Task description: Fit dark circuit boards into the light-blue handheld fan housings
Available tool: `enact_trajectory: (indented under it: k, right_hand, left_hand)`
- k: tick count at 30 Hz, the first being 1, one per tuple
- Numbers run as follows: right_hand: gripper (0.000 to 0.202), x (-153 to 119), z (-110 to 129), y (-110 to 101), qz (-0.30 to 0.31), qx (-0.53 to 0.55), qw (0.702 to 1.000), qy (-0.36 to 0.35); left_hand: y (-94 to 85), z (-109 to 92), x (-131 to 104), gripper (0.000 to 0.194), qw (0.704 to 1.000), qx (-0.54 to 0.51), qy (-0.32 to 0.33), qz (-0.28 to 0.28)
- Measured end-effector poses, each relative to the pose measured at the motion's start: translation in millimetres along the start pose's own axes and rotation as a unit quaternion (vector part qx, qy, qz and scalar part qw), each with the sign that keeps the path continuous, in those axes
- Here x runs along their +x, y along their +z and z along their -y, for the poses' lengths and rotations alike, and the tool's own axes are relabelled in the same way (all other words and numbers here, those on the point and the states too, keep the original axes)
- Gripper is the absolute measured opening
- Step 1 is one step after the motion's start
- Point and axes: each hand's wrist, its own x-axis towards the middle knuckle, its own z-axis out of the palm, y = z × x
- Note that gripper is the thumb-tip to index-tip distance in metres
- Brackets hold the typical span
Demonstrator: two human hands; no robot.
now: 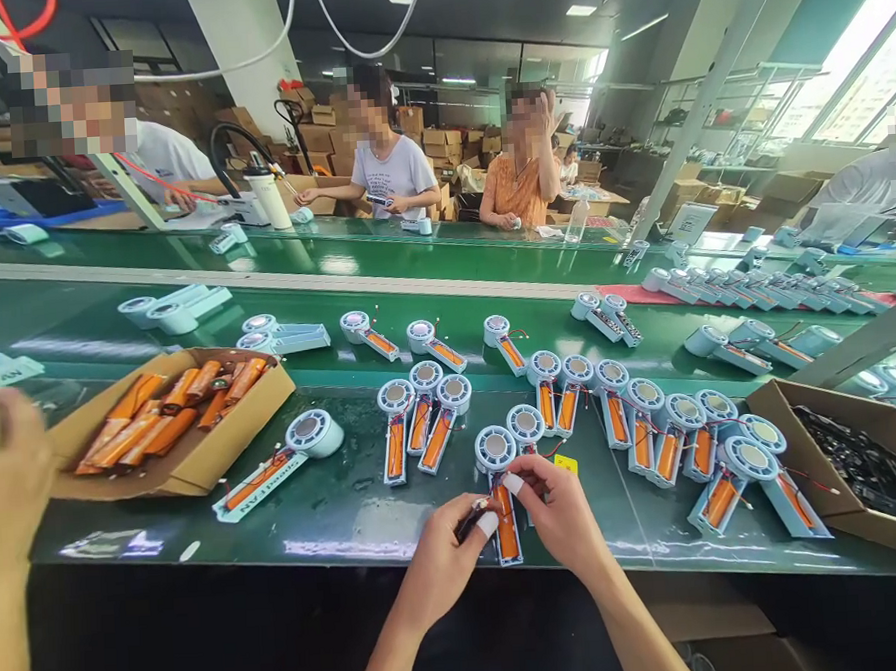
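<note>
A light blue handheld fan [494,445] lies in front of me, its open handle holding an orange battery [507,531]. Between the thumb and fingers of my left hand [445,551] is a small dark part [469,521], partly hidden, beside the battery. My right hand [561,515] is closed in a pinch at the fan's neck, where thin wires run; the fingertips cover the exact spot. Another fan [526,424] lies right behind this one, its handle mostly covered by my right hand.
Several battery-filled fans [611,375] lie to the right and behind. At left stands a carton of orange batteries [192,469]; at right, a carton of black strips [839,495]. Another person's hand [8,469] enters at far left. People sit across the green conveyor [431,296].
</note>
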Motion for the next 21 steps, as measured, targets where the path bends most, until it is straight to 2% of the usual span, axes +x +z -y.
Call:
enact_trajectory:
  k: [2,4,6,8,14,16,18,19,21]
  right_hand:
    - [0.017,1,2,-2,0.022,-0.008,1.0,-0.002]
    - [0.016,3,5,-5,0.04,-0.024,0.999,-0.001]
    - [0.015,4,7,-9,0.059,-0.038,0.998,0.0]
    - [0.015,4,8,-11,0.074,-0.04,0.996,0.003]
    - [0.015,5,7,-16,0.08,-0.05,0.995,0.009]
    - [0.015,5,6,-17,0.073,-0.049,0.996,0.008]
    - [0.014,4,5,-17,0.064,-0.043,0.997,0.009]
    - [0.014,4,5,-16,0.059,-0.042,0.997,0.009]
    - [0.013,1,5,-14,0.052,-0.053,0.997,0.001]
  left_hand:
    - [-1.0,-3,-1,0.029,0.999,0.031,0.037,0.019]
    - [-4.0,-8,1,0.041,0.992,0.099,0.062,0.047]
    - [-8.0,-15,5,0.047,0.979,0.169,0.068,0.087]
    - [-11.8,-20,10,0.045,0.968,0.205,0.074,0.123]
    - [-20.0,-26,24,0.039,0.968,0.168,0.091,0.162]
    - [-21.3,-24,25,0.031,0.975,0.13,0.084,0.157]
    - [-20.3,-18,23,0.015,0.986,0.086,0.066,0.129]
    - [-18.6,-15,21,0.013,0.991,0.065,0.053,0.103]
    - [-12.8,-6,17,0.024,0.999,0.032,0.021,0.03]
